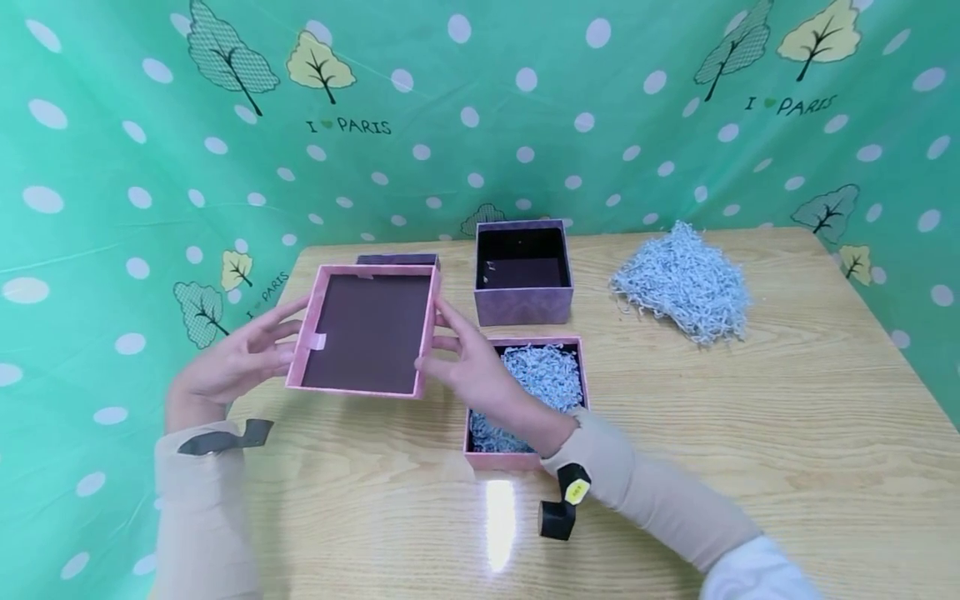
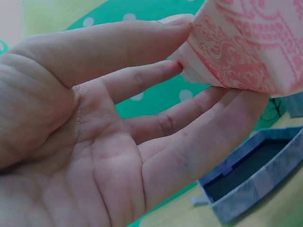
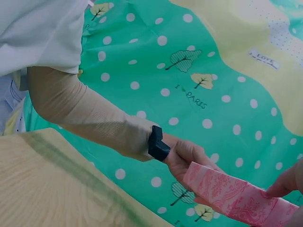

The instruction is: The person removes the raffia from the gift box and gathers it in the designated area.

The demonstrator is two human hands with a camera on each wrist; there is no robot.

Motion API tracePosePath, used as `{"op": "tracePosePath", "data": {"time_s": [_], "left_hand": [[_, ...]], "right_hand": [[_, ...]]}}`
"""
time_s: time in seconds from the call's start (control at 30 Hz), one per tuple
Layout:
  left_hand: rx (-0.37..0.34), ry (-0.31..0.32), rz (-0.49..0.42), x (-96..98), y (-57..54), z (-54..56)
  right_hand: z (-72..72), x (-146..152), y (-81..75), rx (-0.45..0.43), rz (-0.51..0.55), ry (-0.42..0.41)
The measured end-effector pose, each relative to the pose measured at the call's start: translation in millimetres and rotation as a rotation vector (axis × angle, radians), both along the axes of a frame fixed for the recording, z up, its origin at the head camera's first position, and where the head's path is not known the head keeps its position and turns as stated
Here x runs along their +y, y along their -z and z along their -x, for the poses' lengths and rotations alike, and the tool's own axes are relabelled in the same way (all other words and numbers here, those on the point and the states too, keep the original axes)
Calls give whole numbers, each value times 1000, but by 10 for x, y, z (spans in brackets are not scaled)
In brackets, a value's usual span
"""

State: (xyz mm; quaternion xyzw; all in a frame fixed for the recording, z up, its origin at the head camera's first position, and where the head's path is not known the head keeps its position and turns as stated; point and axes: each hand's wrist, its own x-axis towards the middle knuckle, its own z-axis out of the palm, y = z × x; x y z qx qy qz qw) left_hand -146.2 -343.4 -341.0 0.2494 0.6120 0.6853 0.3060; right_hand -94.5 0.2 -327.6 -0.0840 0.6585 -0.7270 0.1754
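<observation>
Both hands hold a pink square box lid [image 1: 367,333] up over the left part of the table, its dark inside facing the head camera. My left hand [image 1: 243,358] pinches the lid's left side, thumb and fingertips at a corner of its pink patterned outside [image 2: 246,47] in the left wrist view. On the opposite side, my right hand [image 1: 480,375] grips the edge, its thumb on the wall. Under the right forearm stands a pink box [image 1: 517,461] filled with blue shredded paper [image 1: 543,375], partly hidden by that arm.
Behind the pink box is an open purple box [image 1: 523,307] with a dark inside. A purple lid [image 2: 265,175] lies on the table, mostly hidden behind the pink lid in the head view. Toward the back right sits a loose heap of blue shredded paper [image 1: 682,287].
</observation>
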Motion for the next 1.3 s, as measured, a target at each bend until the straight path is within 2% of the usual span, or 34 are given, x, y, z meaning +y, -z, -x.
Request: {"op": "tracePosePath", "data": {"time_s": [0.4, 0.5, 0.63, 0.77, 0.9, 1.13, 1.3], "left_hand": [[-39, 11, -46, -249, 197, -209], [-41, 37, -76, -319, 249, -268], [-32, 40, -37, -380, 300, -322], [-54, 30, 0, -412, 354, -327], [-98, 50, -3, -457, 435, -309], [-184, 19, 81, -517, 580, -287], [-216, 39, 113, -509, 655, -248]], "right_hand": [[-264, -305, 89, -10, -11, 13], [-319, -387, 130, -2, -10, 6], [-361, -480, 220, 14, -8, 13], [-378, -563, 326, 34, -5, 28], [-397, -643, 433, 44, -37, 30], [-400, -764, 642, 81, -192, 71], [-381, -807, 789, 33, -267, 88]]}}
